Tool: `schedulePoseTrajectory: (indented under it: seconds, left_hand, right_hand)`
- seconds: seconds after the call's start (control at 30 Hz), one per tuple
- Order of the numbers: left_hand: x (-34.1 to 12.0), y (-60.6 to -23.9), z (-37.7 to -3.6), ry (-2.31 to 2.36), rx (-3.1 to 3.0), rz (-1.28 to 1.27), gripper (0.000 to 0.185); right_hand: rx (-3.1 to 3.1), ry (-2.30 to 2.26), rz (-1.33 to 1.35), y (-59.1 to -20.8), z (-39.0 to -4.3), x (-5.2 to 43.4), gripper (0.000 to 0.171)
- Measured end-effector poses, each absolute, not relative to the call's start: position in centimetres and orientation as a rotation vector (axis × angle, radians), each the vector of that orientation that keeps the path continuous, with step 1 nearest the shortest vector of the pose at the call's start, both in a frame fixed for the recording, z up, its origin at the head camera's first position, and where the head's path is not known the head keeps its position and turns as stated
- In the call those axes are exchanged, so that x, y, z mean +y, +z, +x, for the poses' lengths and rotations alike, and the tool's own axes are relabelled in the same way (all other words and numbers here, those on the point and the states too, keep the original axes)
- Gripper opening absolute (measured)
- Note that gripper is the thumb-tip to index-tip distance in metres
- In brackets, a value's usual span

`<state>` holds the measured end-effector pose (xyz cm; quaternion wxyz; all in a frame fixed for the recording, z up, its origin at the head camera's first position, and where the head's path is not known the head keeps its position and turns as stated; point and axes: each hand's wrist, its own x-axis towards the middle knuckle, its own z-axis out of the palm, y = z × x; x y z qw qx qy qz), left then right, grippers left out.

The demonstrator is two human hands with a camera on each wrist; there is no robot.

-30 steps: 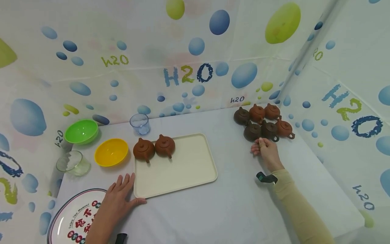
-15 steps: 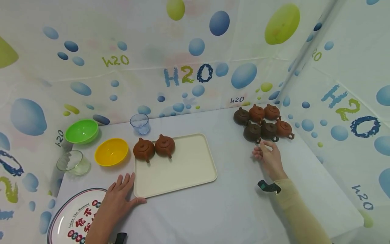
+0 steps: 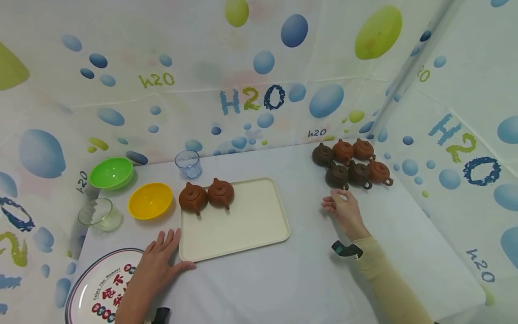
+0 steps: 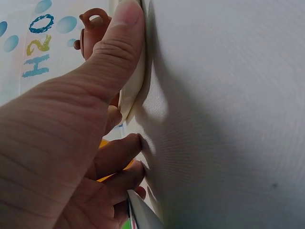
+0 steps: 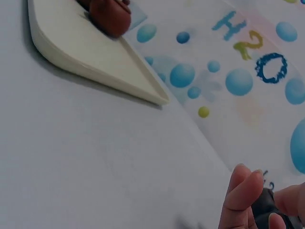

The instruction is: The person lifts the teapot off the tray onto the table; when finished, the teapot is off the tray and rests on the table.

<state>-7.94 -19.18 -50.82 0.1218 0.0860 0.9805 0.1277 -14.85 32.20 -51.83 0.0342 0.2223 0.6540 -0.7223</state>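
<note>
Right hand [image 3: 343, 209] drawn back from teapots [image 3: 350, 163], empty; left hand [image 3: 158, 262] steadying tray [image 3: 243, 225]

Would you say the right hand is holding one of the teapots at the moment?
No, the right hand hovers empty just short of the teapots.

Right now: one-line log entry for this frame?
left hand: flat, thumb on tray corner | right hand: empty, near teapot cluster | on tray: two teapots

tray [image 3: 243, 225] cream, flat | 2 brown teapots [image 3: 206, 196] upright, far-left corner
</note>
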Motion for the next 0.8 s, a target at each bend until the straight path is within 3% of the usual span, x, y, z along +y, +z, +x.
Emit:
schedulePoseTrajectory:
  seconds: [0.37,0.8]
  left_hand:
    - [-19.3,-51.0,-7.8,0.385,2.900,0.273,0.111]
    - [-19.1,-50.7,-7.7,0.390,2.910,0.256,0.110]
  right_hand:
    - [2.014,-2.159,0.494,-51.4,-17.0,24.9,0.036]
    - [1.937,-2.000,0.183,-51.2,-17.4,16.6,0.029]
